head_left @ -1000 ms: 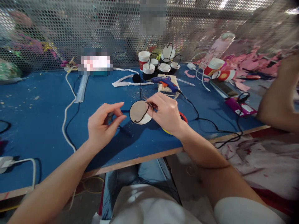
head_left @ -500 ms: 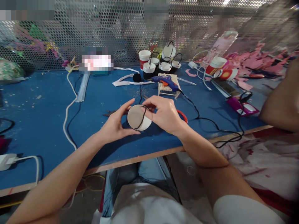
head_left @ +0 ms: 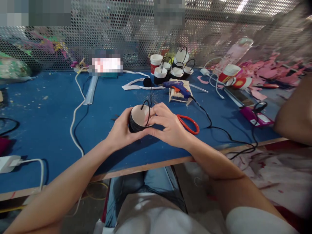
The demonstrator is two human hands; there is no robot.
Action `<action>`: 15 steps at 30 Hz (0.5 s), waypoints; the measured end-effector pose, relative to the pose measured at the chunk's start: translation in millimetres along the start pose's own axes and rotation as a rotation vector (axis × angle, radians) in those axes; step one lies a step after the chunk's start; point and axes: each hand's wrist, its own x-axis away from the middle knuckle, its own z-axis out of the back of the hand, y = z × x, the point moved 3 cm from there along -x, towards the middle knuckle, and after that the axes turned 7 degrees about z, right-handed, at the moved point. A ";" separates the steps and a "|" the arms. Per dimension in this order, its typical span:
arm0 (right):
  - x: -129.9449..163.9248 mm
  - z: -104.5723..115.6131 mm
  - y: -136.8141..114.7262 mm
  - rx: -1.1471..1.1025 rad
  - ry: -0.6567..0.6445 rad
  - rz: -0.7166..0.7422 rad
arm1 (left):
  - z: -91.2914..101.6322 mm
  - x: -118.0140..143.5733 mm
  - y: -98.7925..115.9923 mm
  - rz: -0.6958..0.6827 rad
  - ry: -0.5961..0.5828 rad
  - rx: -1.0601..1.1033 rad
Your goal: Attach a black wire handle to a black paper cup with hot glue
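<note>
Between my hands is a paper cup, white inside and wrapped in black on the outside, its mouth tilted toward me. A black cord handle arches over its rim. My left hand is wrapped round the cup's left side. My right hand grips the right side of the rim, with its fingers at the cord. Red scissor handles lie beside my right hand; the blades are mostly hidden behind the hands. From behind the cup a black strand runs to a black ball of yarn.
Several black-wrapped cups with cord handles stand at the back. A blue glue gun rests on a small stick rack, its cable trailing right. Pink scraps, red cups and another person's arm are at right.
The cup has tipped more upright, so its black side shows. The cord now loops above the rim. My right hand has shifted onto the cup's right side, uncovering the red scissor handles.
</note>
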 end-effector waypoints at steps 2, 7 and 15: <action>-0.1 -2.6 -0.2 -0.023 -0.004 -0.013 | -1.3 0.7 0.2 0.024 -0.015 0.010; -1.5 -3.4 -3.1 -0.052 0.003 -0.045 | -4.9 3.6 -1.0 0.034 -0.051 0.037; -1.2 -3.7 -3.5 -0.037 -0.009 -0.074 | -6.1 4.8 2.8 0.042 -0.017 0.038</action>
